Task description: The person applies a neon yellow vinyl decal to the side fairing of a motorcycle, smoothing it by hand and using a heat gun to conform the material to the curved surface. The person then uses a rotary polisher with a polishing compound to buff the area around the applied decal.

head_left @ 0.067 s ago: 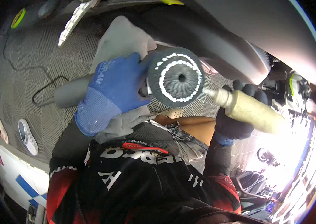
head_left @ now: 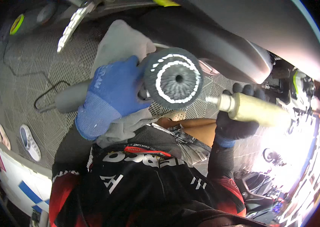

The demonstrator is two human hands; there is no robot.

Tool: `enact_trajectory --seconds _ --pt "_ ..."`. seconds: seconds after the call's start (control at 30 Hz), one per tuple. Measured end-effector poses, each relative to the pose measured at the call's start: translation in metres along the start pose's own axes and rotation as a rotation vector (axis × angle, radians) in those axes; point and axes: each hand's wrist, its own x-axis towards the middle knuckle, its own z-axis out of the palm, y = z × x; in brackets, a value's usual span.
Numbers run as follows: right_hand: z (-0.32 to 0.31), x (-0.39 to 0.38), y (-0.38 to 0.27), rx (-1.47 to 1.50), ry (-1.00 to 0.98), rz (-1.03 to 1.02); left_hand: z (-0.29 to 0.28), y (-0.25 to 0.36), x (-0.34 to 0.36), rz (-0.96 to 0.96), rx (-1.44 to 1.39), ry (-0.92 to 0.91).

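My left hand (head_left: 109,90), in a blue glove, is closed round the grey polisher (head_left: 71,96). The polisher's round dark foam pad (head_left: 173,89) faces up toward me. White compound (head_left: 161,84) lies on the pad in a ring, with a second partial arc and some dabs outside it. In a dark glove, my right hand (head_left: 235,125) grips a pale yellow squeeze bottle (head_left: 260,109) from below. The bottle lies nearly level, its nozzle pointing left, a short gap from the pad's right edge.
Grey cloths (head_left: 120,41) lie beyond and below my left hand. A dark vehicle panel (head_left: 250,22) fills the upper right. A black cord (head_left: 12,68) runs over the patterned floor. White clogs (head_left: 30,143) lie at left; a bright light (head_left: 277,147) glares at right.
The pad has shifted slightly left. The bottle's nozzle has moved down and away from the pad's edge, so the gap is wider. Both grips are the same.
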Motion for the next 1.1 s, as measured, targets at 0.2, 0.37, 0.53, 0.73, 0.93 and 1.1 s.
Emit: enact_trajectory --seconds 0.2,0.37,0.53,0.73,0.93,1.1 --pt "-0.12 -0.054 0.054 0.5 0.848 0.392 0.011 -0.004 0.003 -0.108 -0.043 -0.049" --pt "-0.238 -0.112 0.198 0.406 0.91 1.203 0.008 0.003 0.002 -0.092 -0.155 -0.039" --pt "-0.195 -0.108 0.282 -0.49 0.252 1.369 -0.007 0.015 0.002 -0.042 -0.03 -0.059" --pt "-0.224 -0.089 0.355 -1.599 -0.271 0.691 -0.016 0.016 -0.01 -0.027 -0.121 0.014" --pt "-0.163 -0.034 0.278 -1.548 -1.026 0.658 -0.041 0.03 -0.021 0.102 -0.311 0.121" --pt "-0.069 -0.011 0.114 -0.931 -1.03 0.343 -0.066 0.088 -0.006 0.008 -0.835 -0.135"
